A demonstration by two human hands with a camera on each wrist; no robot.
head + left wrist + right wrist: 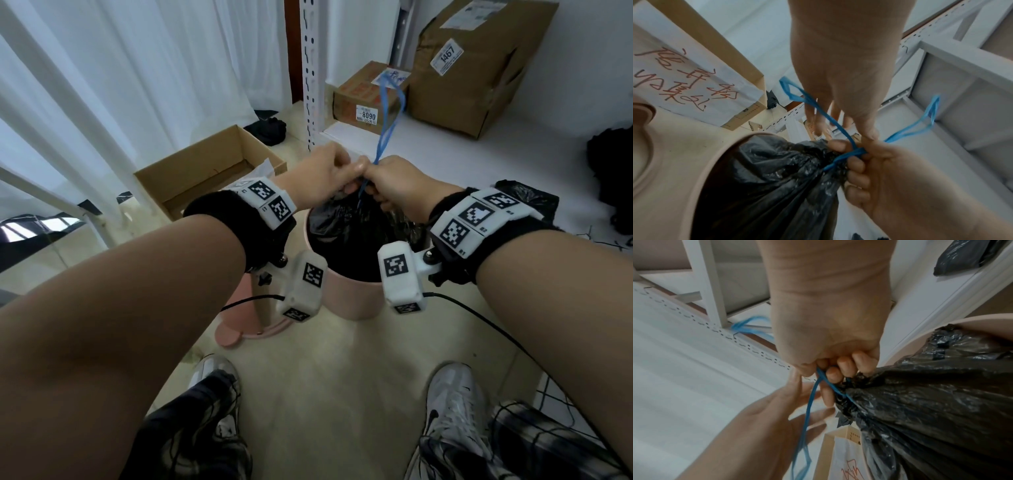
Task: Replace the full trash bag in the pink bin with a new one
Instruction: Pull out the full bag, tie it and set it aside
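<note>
Nearest, on the floor, the pink bin stands between the person's forearms with the black trash bag inside it, the bag's neck gathered above the rim. Right hand has its fingers curled tight round the bunched neck and the blue drawstring. Left hand meets it thumb to thumb, fingers fairly straight and loose beside a drawstring loop. Beyond, cardboard boxes sit on the white shelf.
</note>
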